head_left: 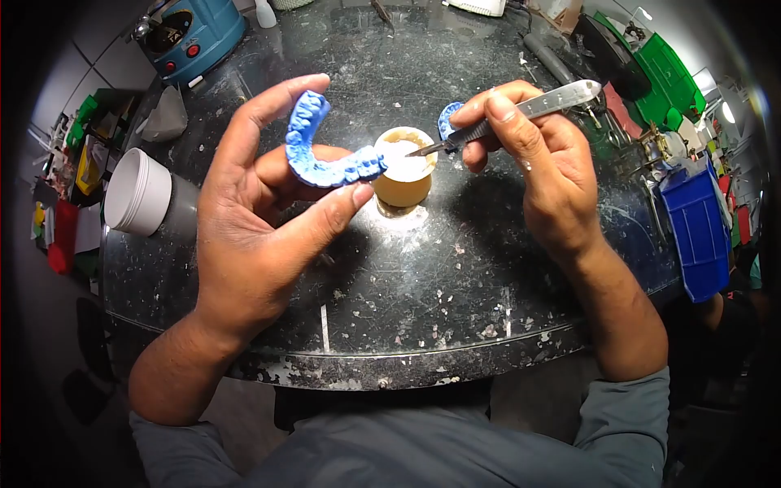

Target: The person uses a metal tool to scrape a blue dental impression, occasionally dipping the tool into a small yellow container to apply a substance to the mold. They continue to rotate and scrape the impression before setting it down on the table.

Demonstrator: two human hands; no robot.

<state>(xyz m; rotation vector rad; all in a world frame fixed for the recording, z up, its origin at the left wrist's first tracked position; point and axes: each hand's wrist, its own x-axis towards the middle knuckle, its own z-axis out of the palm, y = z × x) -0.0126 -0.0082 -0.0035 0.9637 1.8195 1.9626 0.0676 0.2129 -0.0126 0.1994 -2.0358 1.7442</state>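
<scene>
A blue horseshoe-shaped dental model with teeth is gripped at its ends by the thumb and fingers of my left hand. My right hand is closed round the metal handle of a scalpel, whose dark blade points left toward the model. Blade and model look apart, though the depth is hard to judge. Behind the blade stands a yellowish pot with white material at its top. Another blue dental piece shows just left of my right fingers, partly hidden by them.
A white tub lies tilted at the left. Further back is a blue machine with red buttons. Green trays, a blue bin and assorted tools line the right. The dark table is speckled with white and has a curved front edge.
</scene>
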